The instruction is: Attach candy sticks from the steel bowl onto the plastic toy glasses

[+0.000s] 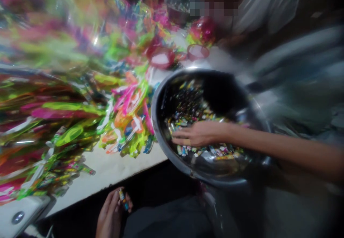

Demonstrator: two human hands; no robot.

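A large steel bowl [220, 91] is tilted over the table's edge, with several small wrapped candies [188, 110] in its bottom. My right hand [199, 133] reaches in from the right and lies on the candies, fingers stretched out to the left. My left hand [111, 214] is low, below the table edge, pinching a few small wrapped candies [123, 196] between thumb and fingers.
A heap of bright packaged plastic toys [126, 112] covers the white table [113, 170] to the left. Two small pink bowls [162, 58] and another steel bowl [177, 8] stand farther back. A person in a white top [263, 5] sits opposite. A white device [18, 216] lies at the bottom left.
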